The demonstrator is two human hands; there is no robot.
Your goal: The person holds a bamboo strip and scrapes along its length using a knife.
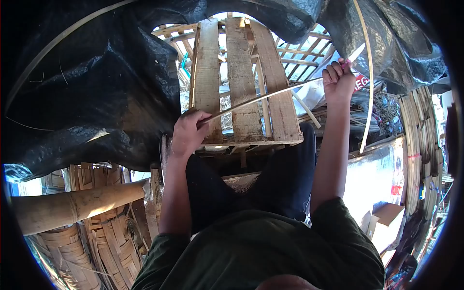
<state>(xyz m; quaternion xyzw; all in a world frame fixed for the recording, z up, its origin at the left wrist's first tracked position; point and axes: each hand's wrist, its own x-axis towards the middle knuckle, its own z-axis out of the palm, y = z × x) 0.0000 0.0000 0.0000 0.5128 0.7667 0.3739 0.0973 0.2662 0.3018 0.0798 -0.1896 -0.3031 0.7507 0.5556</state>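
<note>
A thin strip (263,97) is held by the curled left hand (190,131) and closed right hand (339,83). A knife (357,52) (blade bared) is gripped in the latter.

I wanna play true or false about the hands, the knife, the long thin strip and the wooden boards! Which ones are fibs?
1. The right hand holds a pink-handled knife. True.
2. The knife's silvery blade points at the left hand. False: it points away from it.
3. A long, thin, pale strip reaches from one hand to the other. True.
4. The rough brown wooden boards fit together tightly. False: there are gaps between them.
5. A thick, tan bamboo pole is on the person's left side. True.
6. The person's shirt is bright yellow. False: it is dark green.
</note>
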